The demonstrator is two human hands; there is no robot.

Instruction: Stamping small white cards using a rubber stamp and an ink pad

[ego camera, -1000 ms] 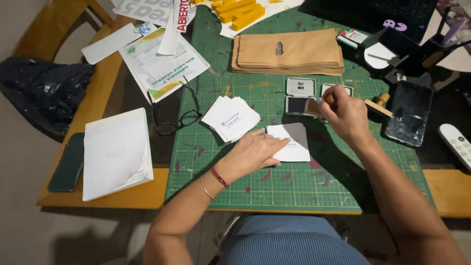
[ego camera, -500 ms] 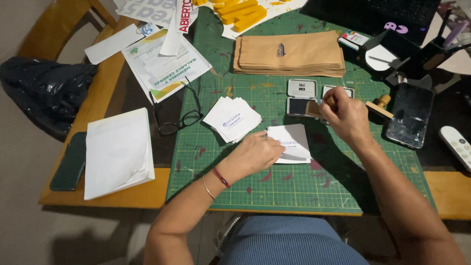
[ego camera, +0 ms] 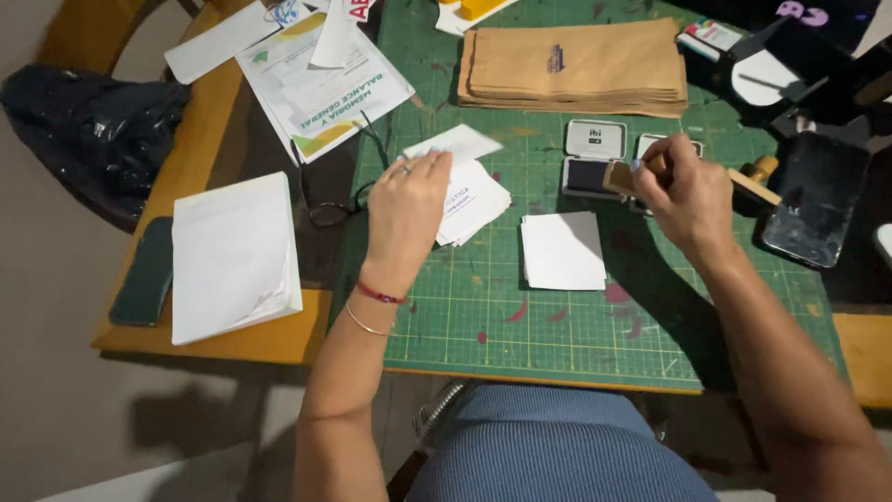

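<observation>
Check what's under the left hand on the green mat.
The left hand holds a white card above a fanned pile of stamped white cards on the green cutting mat. The pile's left edge is hidden by the hand.

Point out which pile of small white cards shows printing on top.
The fanned pile of cards beside the left hand: blue print shows on its top card. The squared stack nearer the right hand is blank white on top.

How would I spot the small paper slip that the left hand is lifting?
Start at the green cutting mat. Near its upper left edge the left hand holds one white slip above a fanned pile of printed cards. It alone is raised and blurred.
</observation>
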